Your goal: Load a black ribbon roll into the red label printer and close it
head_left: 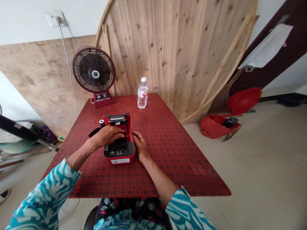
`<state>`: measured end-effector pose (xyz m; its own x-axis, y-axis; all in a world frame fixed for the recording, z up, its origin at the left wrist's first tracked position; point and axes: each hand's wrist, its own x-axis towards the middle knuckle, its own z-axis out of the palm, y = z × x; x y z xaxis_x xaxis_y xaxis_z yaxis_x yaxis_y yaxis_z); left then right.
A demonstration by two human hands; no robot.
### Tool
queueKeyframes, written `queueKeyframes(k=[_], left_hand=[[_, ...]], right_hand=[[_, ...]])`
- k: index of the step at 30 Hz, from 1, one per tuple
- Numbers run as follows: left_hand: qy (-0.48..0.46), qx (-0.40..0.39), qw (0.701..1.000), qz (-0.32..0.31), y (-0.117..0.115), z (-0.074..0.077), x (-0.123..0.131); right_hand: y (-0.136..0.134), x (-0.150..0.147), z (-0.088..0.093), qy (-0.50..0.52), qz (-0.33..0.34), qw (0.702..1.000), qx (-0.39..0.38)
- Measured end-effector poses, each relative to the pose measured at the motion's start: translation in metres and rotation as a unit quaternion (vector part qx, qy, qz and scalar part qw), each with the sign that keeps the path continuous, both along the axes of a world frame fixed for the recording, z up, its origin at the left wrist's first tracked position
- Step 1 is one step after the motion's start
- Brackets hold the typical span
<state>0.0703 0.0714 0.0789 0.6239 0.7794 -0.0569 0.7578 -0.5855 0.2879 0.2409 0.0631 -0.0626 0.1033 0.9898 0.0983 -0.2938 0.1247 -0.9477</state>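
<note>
A small red-and-black printer (120, 150), which looks like a label or receipt printer, stands on the table with its lid (117, 119) raised at the back. Over its open compartment lies my left hand (109, 135), fingers stretched inward; their tips are partly hidden, and I cannot make out anything held. My right hand (141, 146) rests along the printer's right side, fingers extended against the red wall. Just behind my left hand is a small paper roll (101, 123) with a white end. Something black (94, 131) juts out left of the printer, partly covered by my hand.
A red patterned cover lies on the table (172, 159). A dark red fan (94, 75) stands at the back left, its cord near a wall socket (56, 19). A water bottle (143, 93) stands at the back. On the floor at right is a red bag (212, 127).
</note>
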Motion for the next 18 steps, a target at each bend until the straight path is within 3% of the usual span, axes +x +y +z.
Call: queueKeyframes(k=[2,4,7,11,18], left_hand=[[-0.116,-0.007,0.993,0.018,-0.020,0.000,-0.014],[-0.162,-0.004,0.987,0.012,-0.038,-0.005,-0.024],[-0.172,0.057,0.983,-0.002,-0.055,-0.019,-0.028],[-0.186,0.144,0.972,0.001,-0.058,-0.033,-0.022],[-0.176,0.252,0.952,-0.017,-0.081,-0.032,-0.016]], right_hand=[[0.000,0.000,0.001,0.001,-0.005,1.000,-0.002],[-0.001,-0.001,0.002,0.000,-0.012,1.000,-0.005],[-0.001,-0.002,0.002,0.002,-0.021,1.000,-0.012],[0.000,-0.002,-0.001,0.010,-0.018,1.000,-0.020],[0.003,-0.002,-0.003,0.052,-0.018,0.998,-0.030]])
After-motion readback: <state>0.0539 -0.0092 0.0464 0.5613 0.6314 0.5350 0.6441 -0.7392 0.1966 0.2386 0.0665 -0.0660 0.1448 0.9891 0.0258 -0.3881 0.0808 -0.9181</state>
